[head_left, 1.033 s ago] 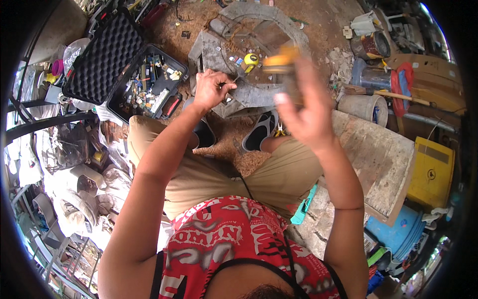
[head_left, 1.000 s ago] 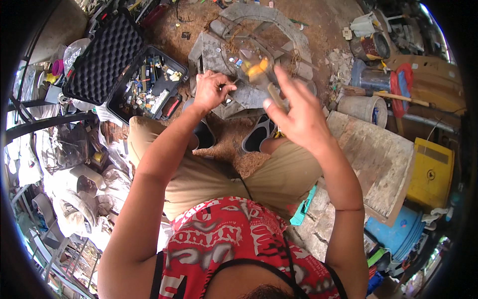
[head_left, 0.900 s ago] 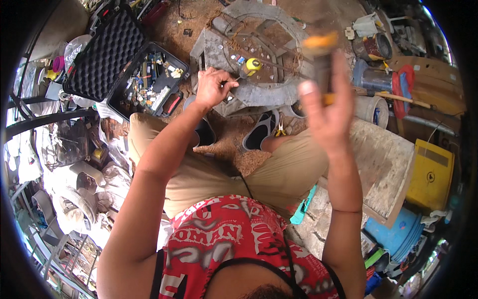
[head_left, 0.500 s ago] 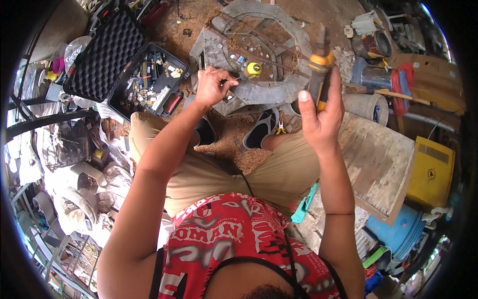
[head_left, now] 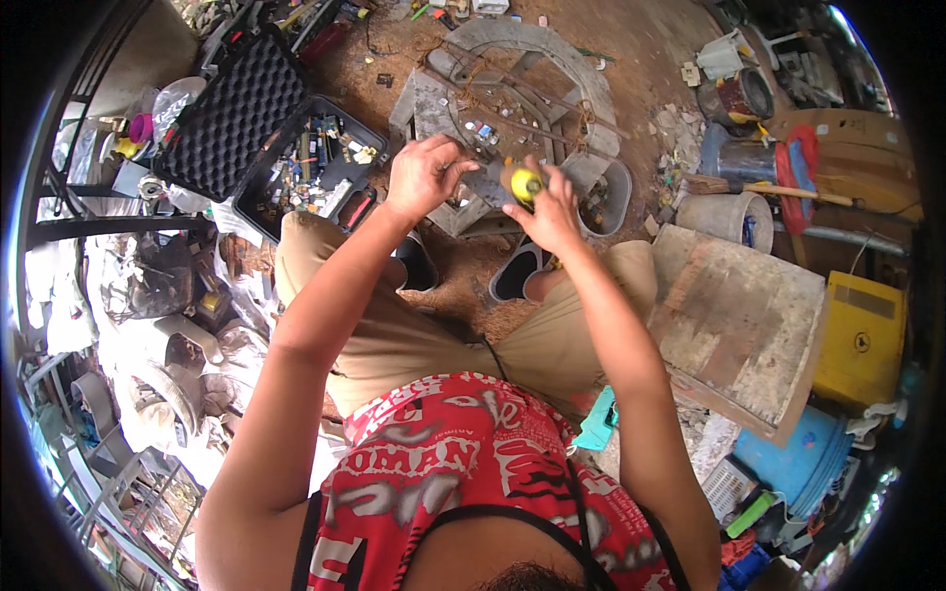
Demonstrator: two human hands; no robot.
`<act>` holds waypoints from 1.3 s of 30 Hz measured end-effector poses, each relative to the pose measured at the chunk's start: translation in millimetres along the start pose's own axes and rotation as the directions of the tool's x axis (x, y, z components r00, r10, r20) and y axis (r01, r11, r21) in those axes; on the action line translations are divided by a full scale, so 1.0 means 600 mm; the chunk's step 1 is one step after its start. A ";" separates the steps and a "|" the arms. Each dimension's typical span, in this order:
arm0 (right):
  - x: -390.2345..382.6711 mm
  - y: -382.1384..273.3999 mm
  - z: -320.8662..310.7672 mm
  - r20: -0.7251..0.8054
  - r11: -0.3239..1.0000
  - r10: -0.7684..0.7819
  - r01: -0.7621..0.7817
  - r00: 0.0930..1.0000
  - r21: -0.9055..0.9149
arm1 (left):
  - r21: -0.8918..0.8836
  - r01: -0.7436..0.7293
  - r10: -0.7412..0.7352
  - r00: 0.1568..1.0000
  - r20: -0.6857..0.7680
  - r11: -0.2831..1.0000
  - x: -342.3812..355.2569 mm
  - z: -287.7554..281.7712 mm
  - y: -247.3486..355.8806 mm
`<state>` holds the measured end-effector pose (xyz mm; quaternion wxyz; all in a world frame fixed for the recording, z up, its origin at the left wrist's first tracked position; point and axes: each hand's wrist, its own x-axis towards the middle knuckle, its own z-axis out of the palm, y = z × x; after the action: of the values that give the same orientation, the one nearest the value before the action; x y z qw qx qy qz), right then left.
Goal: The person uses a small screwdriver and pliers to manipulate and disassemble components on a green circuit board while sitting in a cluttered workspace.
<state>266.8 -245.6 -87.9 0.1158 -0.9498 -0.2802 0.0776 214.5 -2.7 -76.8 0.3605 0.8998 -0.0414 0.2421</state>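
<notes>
My left hand [head_left: 426, 179] is closed in a pinch above the near side of a grey ring-shaped stand [head_left: 526, 39], holding something too small to make out. Just right of it, my right hand [head_left: 550, 215] has its fingers around a yellow-and-dark object [head_left: 527, 184]; whether this is the tape measure, the orange-banded tool or both is unclear. Small scattered pieces [head_left: 485, 129] lie inside the stand. An open black foam-lined case [head_left: 232, 113] full of small parts is to the left. My sandalled feet [head_left: 517, 271] are below the stand.
A wooden board [head_left: 734, 325] lies at my right, beside a yellow box [head_left: 855, 335], a blue bucket [head_left: 793, 458], a grey bucket [head_left: 724, 219] and a long wooden handle [head_left: 803, 192]. Clutter and pale plastic sheeting [head_left: 158, 384] crowd my left.
My right hand, earlier raised at right with an orange-and-dark tool, has come down and left beside my left hand. The view has shifted slightly; my left hand still pinches.
</notes>
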 end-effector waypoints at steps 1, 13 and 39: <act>0.002 0.004 -0.017 -0.114 0.974 -0.053 0.076 0.992 0.211 | -0.006 0.019 -0.018 0.999 0.027 1.000 -0.002 -0.018 0.008; -0.223 -0.136 -0.293 0.122 0.844 -0.331 0.236 0.936 0.481 | 0.156 -0.377 0.337 0.912 0.234 0.913 -0.020 -0.199 0.175; -0.309 -0.166 -0.262 -0.257 0.776 -0.331 0.416 0.908 0.474 | -0.134 -0.138 0.127 0.988 -0.087 0.981 -0.121 -0.245 0.245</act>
<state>94.9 -294.2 104.4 0.4024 -0.8110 -0.4218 0.0498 54.5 -19.9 73.9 0.4069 0.8575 -0.1039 0.2971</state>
